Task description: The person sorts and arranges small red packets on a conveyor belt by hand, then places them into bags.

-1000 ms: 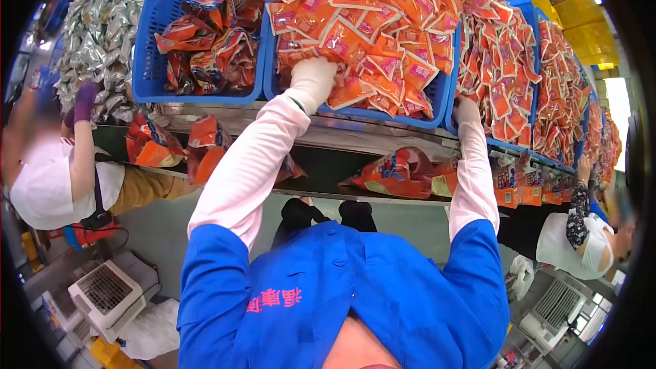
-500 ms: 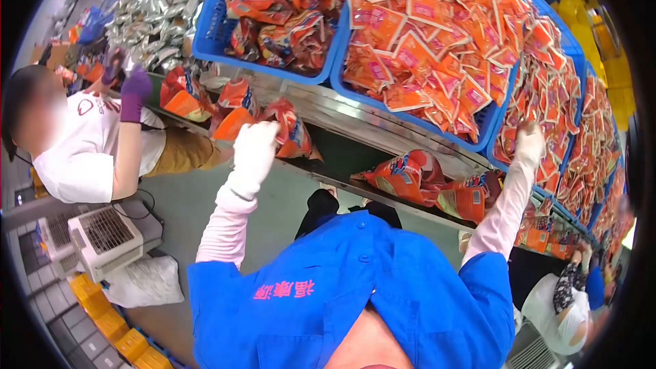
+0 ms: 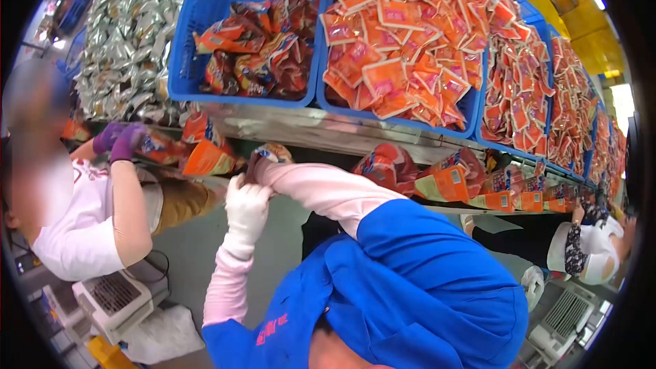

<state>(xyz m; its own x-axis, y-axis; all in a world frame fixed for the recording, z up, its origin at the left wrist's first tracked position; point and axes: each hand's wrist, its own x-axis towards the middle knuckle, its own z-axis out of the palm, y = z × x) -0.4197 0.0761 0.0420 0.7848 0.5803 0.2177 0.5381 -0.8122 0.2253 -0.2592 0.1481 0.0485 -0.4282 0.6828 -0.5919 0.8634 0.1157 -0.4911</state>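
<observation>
My left hand (image 3: 247, 206), in a white glove, is closed at the near edge of a red-and-orange plastic bag (image 3: 277, 153) on the narrow conveyor. My right hand (image 3: 258, 169) has crossed over to the same bag, right beside the left one. Its fingers point down and are mostly hidden, so whether they hold anything does not show. The pink right sleeve covers part of the bag. Just to the left stands another orange bag (image 3: 209, 158).
Blue baskets line the far side: one with crumpled red bags (image 3: 290, 68), others heaped with orange sachets (image 3: 403, 41). Silver packets (image 3: 126, 41) lie in a pile at left. A co-worker in purple gloves (image 3: 126, 142) works close by. More bags (image 3: 447, 176) stand rightward along the conveyor.
My right hand has left the orange-sachet basket and swung left to the bag at my left hand. My left hand has lowered slightly. The bags on the conveyor have shifted.
</observation>
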